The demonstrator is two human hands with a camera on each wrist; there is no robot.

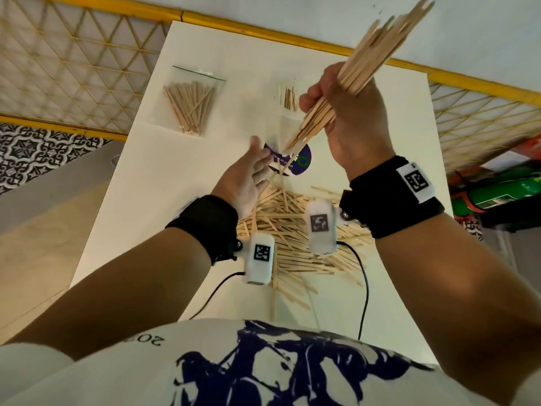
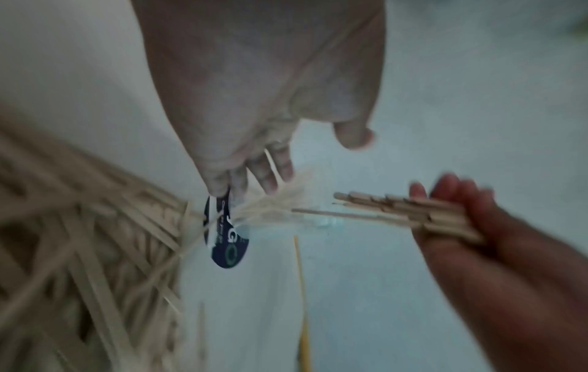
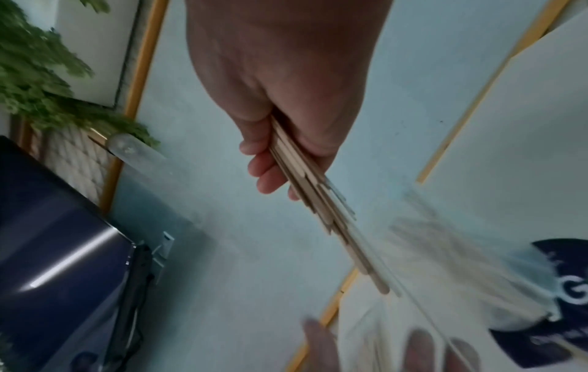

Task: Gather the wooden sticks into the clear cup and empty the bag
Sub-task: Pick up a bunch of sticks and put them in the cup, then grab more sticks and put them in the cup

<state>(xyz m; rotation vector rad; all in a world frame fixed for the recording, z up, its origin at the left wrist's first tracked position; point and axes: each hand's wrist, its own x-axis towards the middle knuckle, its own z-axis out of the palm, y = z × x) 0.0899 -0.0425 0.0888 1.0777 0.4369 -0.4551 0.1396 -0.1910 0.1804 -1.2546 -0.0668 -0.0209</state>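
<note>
My right hand grips a thick bundle of wooden sticks, tilted, its lower ends reaching into the mouth of the clear cup. The cup holds a few sticks and stands on a dark purple round coaster. My left hand is open, fingers straight beside the cup's lower part; contact is unclear. A loose pile of sticks lies on the white table between my wrists. The clear zip bag, with sticks inside, lies flat at the far left. In the blurred wrist views the bundle points at the cup.
The table's far edge meets a yellow-framed lattice fence. Black cables run from the wrist cameras over the near table edge. A green cylinder lies on the floor at the right. A dark screen shows in the right wrist view.
</note>
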